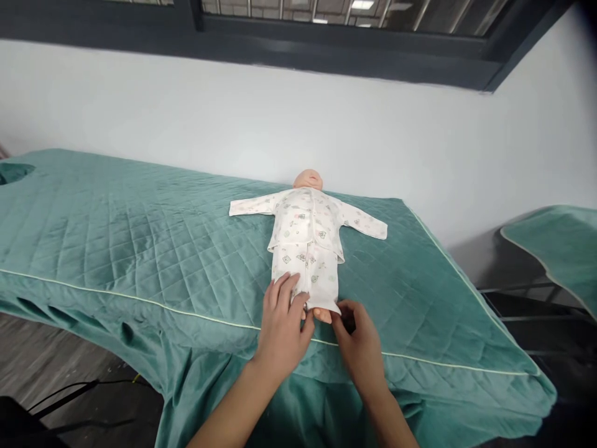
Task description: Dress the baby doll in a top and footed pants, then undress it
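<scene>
Doll [308, 242] on bed [116, 242], hands at its feet, wall [280, 118] behind

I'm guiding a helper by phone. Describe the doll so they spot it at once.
Find the bed with the green quilted cover along the white wall. Near its right end a doll lies face up, arms spread. Its white printed baby clothes and bare pink head stand out from the plain green around it.

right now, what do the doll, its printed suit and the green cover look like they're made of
Doll: likely vinyl or plastic; smooth, slightly glossy head.
Printed suit: soft, thin cotton-like knit; matte, it creases and lies limp.
Green cover: quilted fabric, perhaps velvet; stitched diamonds, soft sheen, pale piped edge.
</scene>
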`<state>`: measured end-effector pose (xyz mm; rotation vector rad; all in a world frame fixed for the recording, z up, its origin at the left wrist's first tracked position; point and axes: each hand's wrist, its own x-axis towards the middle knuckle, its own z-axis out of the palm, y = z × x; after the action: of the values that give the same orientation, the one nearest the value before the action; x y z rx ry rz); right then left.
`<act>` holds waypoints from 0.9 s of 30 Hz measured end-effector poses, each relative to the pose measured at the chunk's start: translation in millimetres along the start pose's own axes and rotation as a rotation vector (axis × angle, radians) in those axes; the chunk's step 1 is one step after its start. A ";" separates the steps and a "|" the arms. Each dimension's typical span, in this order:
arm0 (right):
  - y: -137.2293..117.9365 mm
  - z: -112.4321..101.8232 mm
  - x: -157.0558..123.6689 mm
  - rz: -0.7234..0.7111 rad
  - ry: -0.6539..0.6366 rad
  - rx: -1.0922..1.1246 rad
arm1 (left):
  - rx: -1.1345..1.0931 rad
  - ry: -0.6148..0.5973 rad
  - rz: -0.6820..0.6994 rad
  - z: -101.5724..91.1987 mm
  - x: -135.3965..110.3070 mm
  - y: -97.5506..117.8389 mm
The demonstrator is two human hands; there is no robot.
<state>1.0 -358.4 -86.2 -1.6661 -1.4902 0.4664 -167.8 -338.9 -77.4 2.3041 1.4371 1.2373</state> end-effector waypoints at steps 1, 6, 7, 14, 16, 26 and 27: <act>-1.8 1.1 0.5 0.018 0.003 -0.014 | 0.016 0.000 0.001 1.2 2.4 -0.4; -9.3 2.3 -2.8 0.033 -0.006 -0.028 | -0.005 0.029 0.048 -2.0 8.1 -0.6; -10.0 1.1 -4.1 0.037 -0.014 -0.005 | -0.020 0.047 0.066 -3.5 7.9 -0.3; -0.4 -11.8 -11.8 -0.064 -0.048 -0.147 | 0.008 0.066 0.140 -6.0 -8.8 -7.8; 4.1 -14.7 -12.5 -0.112 -0.056 -0.190 | 0.047 0.075 0.130 -4.6 -16.5 -13.0; 12.9 -32.4 -5.8 -0.102 -0.178 -0.027 | -0.057 0.202 0.056 0.1 -27.5 -27.5; 12.9 -34.5 -4.1 -0.077 -0.188 -0.014 | -0.072 0.211 0.062 0.0 -29.0 -27.1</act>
<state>33.8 -373.1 -77.1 -1.6041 -1.6911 0.5846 -191.8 -347.9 -107.7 2.2425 1.3664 1.5645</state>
